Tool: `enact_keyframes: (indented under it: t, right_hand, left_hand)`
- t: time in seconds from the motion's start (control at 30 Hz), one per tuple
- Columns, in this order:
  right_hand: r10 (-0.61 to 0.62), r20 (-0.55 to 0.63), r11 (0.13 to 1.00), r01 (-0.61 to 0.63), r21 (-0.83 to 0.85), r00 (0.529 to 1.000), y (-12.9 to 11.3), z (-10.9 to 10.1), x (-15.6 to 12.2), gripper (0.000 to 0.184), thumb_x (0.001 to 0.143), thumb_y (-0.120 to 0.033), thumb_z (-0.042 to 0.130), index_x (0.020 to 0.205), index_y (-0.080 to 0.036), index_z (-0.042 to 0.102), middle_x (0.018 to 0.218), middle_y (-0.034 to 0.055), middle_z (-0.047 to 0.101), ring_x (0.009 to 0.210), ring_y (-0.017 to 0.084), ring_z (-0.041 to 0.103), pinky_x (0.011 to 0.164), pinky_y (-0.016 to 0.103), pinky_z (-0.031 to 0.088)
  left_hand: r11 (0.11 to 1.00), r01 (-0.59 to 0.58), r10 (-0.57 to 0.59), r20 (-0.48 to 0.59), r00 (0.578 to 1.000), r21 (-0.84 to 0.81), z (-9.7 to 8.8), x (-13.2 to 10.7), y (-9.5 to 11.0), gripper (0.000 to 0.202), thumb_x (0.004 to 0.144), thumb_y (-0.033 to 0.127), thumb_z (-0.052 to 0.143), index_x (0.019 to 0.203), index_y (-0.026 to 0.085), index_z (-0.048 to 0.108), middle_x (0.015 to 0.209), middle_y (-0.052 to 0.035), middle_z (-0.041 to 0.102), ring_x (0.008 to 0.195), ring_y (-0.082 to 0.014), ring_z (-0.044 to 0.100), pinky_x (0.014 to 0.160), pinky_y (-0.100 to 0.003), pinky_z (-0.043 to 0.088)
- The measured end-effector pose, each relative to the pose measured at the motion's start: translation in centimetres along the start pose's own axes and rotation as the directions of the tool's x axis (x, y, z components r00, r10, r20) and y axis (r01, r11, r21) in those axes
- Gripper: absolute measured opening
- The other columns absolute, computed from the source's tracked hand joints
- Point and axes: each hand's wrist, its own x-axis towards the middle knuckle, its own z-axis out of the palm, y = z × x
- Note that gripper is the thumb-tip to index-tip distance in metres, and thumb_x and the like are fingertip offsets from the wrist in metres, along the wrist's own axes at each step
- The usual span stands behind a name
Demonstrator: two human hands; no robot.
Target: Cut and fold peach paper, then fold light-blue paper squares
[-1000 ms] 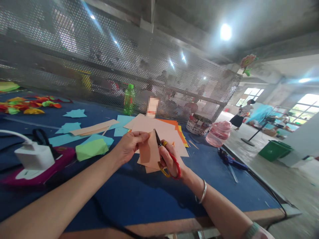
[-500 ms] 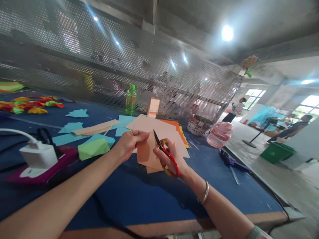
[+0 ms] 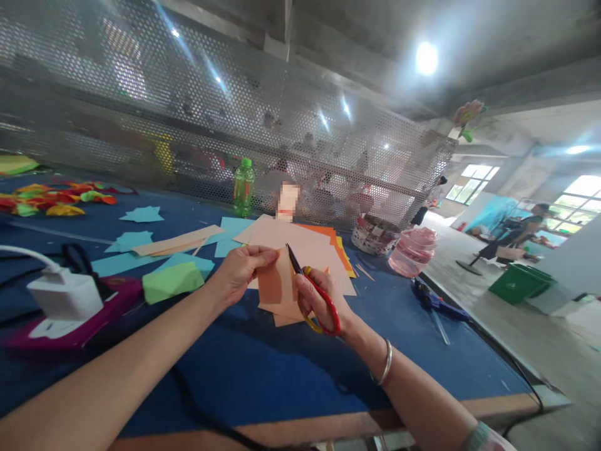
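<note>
Between thumb and fingers, my left hand [image 3: 245, 269] pinches the top of an orange-tan sheet of paper [image 3: 273, 285], held upright over the table. My right hand [image 3: 323, 297] is closed around the red and yellow handles of a pair of scissors [image 3: 323, 300]. The dark blades point up and left, their tips beside the paper's upper edge near my left fingertips. Whether the blades are around the paper I cannot tell. Behind both hands lies a stack of pale pink paper sheets [image 3: 305, 241], with orange sheets [image 3: 323, 232] showing beneath.
Light blue cut paper [image 3: 141, 214] and a green pad [image 3: 173, 282] lie to the left, near a white charger [image 3: 66, 294] on a purple power strip [image 3: 79, 335]. Behind stands a green bottle [image 3: 243, 188]. At right are a basket [image 3: 373, 235], a pink container [image 3: 413, 250] and a blue glue gun [image 3: 436, 304].
My right hand's grip on the scissors has shifted slightly, with the handles spread a little wider. The left hand still pinches the paper. A distant person has moved, and the view has shifted slightly.
</note>
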Motion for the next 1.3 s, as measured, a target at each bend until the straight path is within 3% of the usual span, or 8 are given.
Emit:
enact_keyframes:
  t: [0.23,0.47,0.63,0.77,0.97,1.13,1.3]
  right_hand:
    - [0.168,0.004,0.983,-0.168,0.069,0.986,-0.3,0.5,0.2,0.062,0.079,-0.080,0.054,0.067,-0.019,0.054,0.037,-0.0057,0.045,0.033,0.009,0.044,0.039,0.021,0.034]
    - [0.163,0.056,0.971,-0.170,0.170,0.985,0.7,0.6,0.3,0.061,0.083,-0.077,0.053,0.067,-0.019,0.056,0.033,-0.0067,0.043,0.029,0.008,0.042,0.035,0.019,0.032]
    - [0.152,-0.064,0.974,-0.138,0.181,0.986,0.9,0.4,0.6,0.059,0.084,-0.076,0.053,0.067,-0.019,0.053,0.035,-0.0076,0.041,0.030,0.008,0.042,0.035,0.019,0.032]
    - [0.102,-0.184,0.989,-0.079,0.127,0.978,0.3,-0.1,0.8,0.049,0.084,-0.066,0.062,0.072,-0.019,0.055,0.040,-0.0066,0.047,0.037,0.009,0.047,0.042,0.020,0.039]
    - [0.186,-0.155,0.980,-0.171,0.106,0.970,0.0,-0.2,0.9,0.033,0.080,-0.048,0.070,0.092,-0.018,0.062,0.048,-0.0076,0.051,0.039,0.011,0.051,0.041,0.022,0.041]
    - [0.210,-0.135,0.977,-0.202,0.071,0.968,0.7,-0.4,1.3,0.022,0.081,-0.039,0.065,0.074,-0.018,0.061,0.043,-0.0068,0.049,0.037,0.011,0.050,0.039,0.021,0.039]
    - [0.224,-0.183,0.975,-0.220,0.043,0.957,0.7,-1.1,1.6,0.021,0.079,-0.037,0.064,0.071,-0.018,0.060,0.039,-0.0067,0.049,0.036,0.011,0.049,0.041,0.021,0.036]
  left_hand:
    - [0.999,-0.012,0.012,0.004,1.000,0.031,-0.1,0.1,0.0,0.043,0.031,0.039,0.096,0.061,0.015,0.076,0.062,-0.0014,0.070,0.063,-0.0111,0.056,0.062,-0.022,0.043]
    - [0.999,-0.042,0.042,0.011,0.999,0.028,-0.4,0.4,-0.3,0.046,0.030,0.040,0.097,0.063,0.015,0.077,0.064,-0.0023,0.071,0.064,-0.0116,0.058,0.064,-0.023,0.044]
    - [0.999,-0.042,0.042,-0.019,0.999,0.027,-0.5,0.7,-0.2,0.047,0.028,0.040,0.097,0.062,0.015,0.076,0.063,-0.0031,0.071,0.065,-0.0131,0.058,0.066,-0.026,0.046]
    - [0.999,-0.033,0.034,-0.043,0.998,0.020,-0.5,0.6,0.0,0.045,0.031,0.038,0.096,0.064,0.015,0.076,0.065,-0.0036,0.071,0.066,-0.0145,0.060,0.070,-0.028,0.048]
    - [0.996,0.017,-0.014,-0.032,0.999,0.089,-0.2,0.0,0.0,0.040,0.040,0.036,0.093,0.069,0.016,0.076,0.068,-0.0043,0.073,0.064,-0.0168,0.062,0.063,-0.029,0.046]
    - [0.989,0.073,-0.073,-0.003,0.997,0.127,0.1,-0.3,0.0,0.037,0.044,0.037,0.093,0.071,0.017,0.076,0.068,-0.0028,0.072,0.064,-0.0165,0.063,0.060,-0.028,0.046]
    - [0.989,0.088,-0.096,0.060,0.994,0.122,-0.1,-0.1,0.2,0.046,0.044,0.036,0.094,0.082,0.016,0.077,0.077,-0.0050,0.075,0.069,-0.0176,0.066,0.064,-0.029,0.051]
